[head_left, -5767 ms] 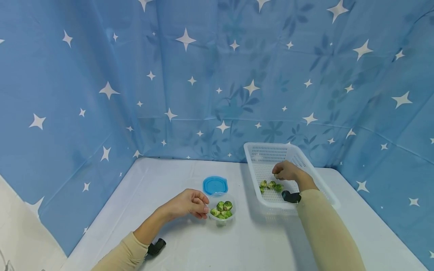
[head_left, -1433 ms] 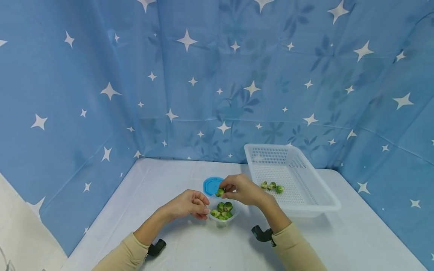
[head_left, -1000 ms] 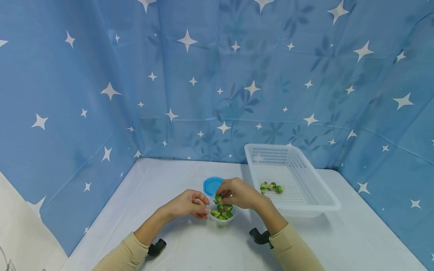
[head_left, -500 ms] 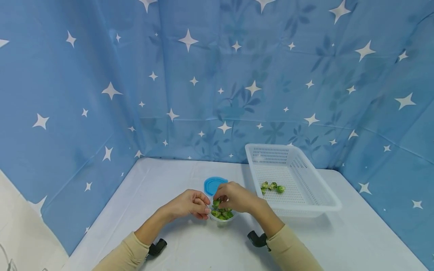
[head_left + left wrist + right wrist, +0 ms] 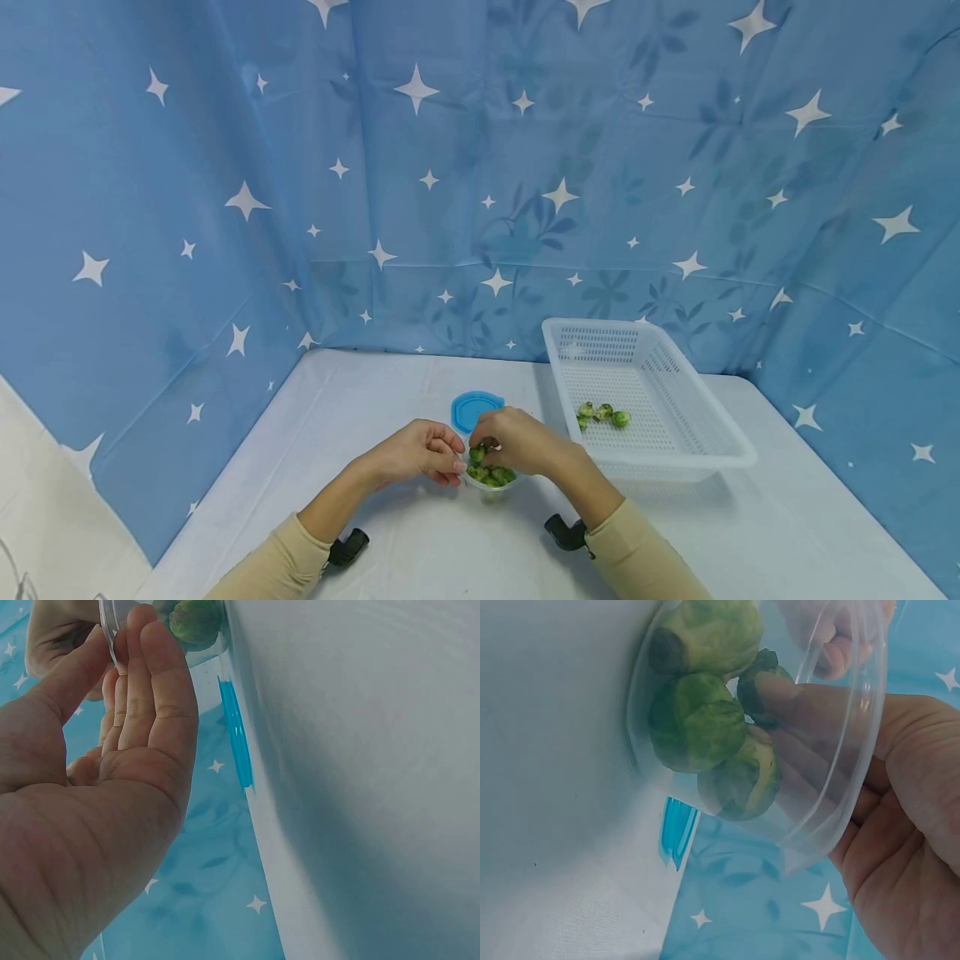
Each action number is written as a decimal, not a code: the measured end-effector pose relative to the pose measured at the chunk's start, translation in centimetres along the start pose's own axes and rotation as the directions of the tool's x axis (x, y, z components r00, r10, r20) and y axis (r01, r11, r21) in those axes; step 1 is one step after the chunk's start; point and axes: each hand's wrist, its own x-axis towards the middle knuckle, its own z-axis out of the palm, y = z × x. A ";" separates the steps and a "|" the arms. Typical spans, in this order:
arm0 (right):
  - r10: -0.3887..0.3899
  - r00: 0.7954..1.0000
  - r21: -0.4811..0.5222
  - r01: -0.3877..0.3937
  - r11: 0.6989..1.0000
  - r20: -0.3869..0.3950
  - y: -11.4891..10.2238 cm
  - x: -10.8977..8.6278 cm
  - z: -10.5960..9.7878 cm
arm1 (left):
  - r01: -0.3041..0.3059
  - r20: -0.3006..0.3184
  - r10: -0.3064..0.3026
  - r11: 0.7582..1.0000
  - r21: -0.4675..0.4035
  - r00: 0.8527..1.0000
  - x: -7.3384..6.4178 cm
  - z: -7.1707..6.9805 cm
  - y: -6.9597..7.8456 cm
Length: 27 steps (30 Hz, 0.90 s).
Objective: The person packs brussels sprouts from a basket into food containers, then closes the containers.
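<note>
A small clear plastic container (image 5: 492, 493) stands on the table with several Brussels sprouts (image 5: 697, 724) inside. My left hand (image 5: 416, 454) pinches its left rim between thumb and fingers, as the left wrist view shows. Reaching in from above and the right, my right hand (image 5: 525, 442) pinches one Brussels sprout (image 5: 477, 454) between thumb and fingertips. In the right wrist view those fingertips are inside the container, just above the other sprouts, and partly seen through its wall.
Behind the container lies a blue lid (image 5: 475, 408). A white perforated basket (image 5: 720, 417) stands to the right, with several Brussels sprouts (image 5: 603, 412) near its left side. The white table (image 5: 375, 383) ends at a blue star-patterned curtain (image 5: 450, 208).
My right hand has come from the basket to the container with a Brussels sprout and lowered it inside. The left hand has stayed at the rim.
</note>
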 end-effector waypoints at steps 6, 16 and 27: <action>0.009 1.000 -0.012 -0.009 1.000 -0.007 0.0 0.0 0.2 | -0.002 -0.005 0.002 1.000 -0.001 1.000 -0.1 0.1 0.1; 0.022 1.000 -0.016 -0.022 1.000 -0.012 -0.1 0.0 0.2 | -0.003 -0.003 0.003 1.000 0.013 1.000 -0.1 0.1 0.2; 0.029 1.000 -0.014 -0.029 0.999 -0.003 -0.1 0.1 0.2 | 0.001 -0.006 -0.001 1.000 0.015 1.000 -0.1 0.1 0.2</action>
